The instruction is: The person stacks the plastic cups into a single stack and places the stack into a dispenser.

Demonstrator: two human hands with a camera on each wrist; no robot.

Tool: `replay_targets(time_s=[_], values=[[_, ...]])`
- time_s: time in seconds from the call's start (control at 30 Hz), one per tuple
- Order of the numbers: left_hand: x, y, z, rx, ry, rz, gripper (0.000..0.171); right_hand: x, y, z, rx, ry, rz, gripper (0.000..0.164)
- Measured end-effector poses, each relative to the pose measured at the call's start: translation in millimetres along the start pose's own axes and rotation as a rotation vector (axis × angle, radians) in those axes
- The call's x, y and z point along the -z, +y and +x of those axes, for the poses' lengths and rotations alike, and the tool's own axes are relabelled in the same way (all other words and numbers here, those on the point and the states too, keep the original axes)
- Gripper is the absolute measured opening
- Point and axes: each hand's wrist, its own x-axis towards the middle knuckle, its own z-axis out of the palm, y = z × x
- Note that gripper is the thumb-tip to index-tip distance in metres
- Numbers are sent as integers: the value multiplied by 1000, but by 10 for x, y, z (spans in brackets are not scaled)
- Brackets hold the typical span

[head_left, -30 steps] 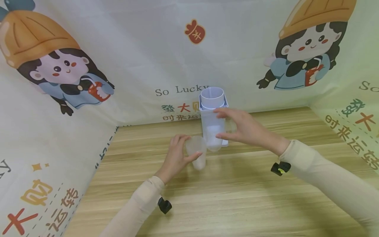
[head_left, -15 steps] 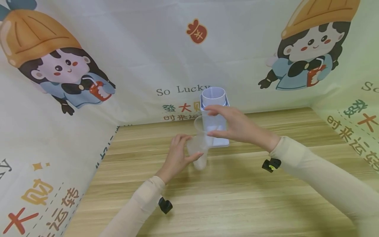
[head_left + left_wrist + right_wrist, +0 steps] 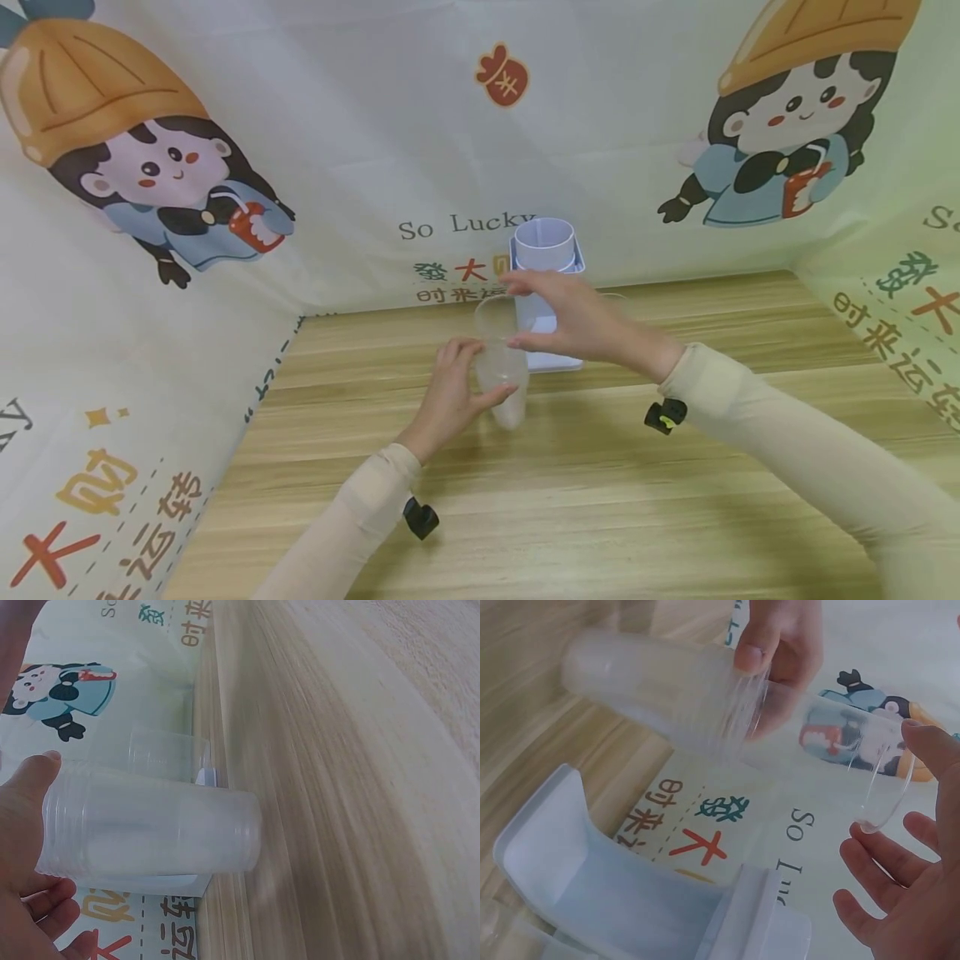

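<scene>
Toward the table's back edge (image 3: 375, 321), my left hand (image 3: 446, 404) gripped stacked cups (image 3: 512, 410); my right hand (image 3: 577, 317) pinched another cup (image 3: 844, 750). Tilted entry, I judged, risked jamming it.

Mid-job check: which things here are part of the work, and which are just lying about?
In the job:
nested stack of clear tapered plastic cups, in the left hand
single clear plastic cup, in the right hand, at the stack's mouth

Apparently just standing by:
pale lilac plastic holder with cylindrical top, untouched
another clear plastic cup, right of the holder
</scene>
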Motion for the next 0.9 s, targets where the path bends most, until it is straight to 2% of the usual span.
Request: replay_targets(time_s=[0.37, 0.67, 0.9], values=[[-6, 1, -8, 2, 14, -4, 68, -186, 56, -41, -37, -65, 0, 72], [-16, -11, -3, -21, 26, -16, 68, -353, 104, -106, -37, -78, -34, 73], [-22, -15, 1, -31, 28, -6, 68, -455, 127, -137, -81, -124, -10, 72]])
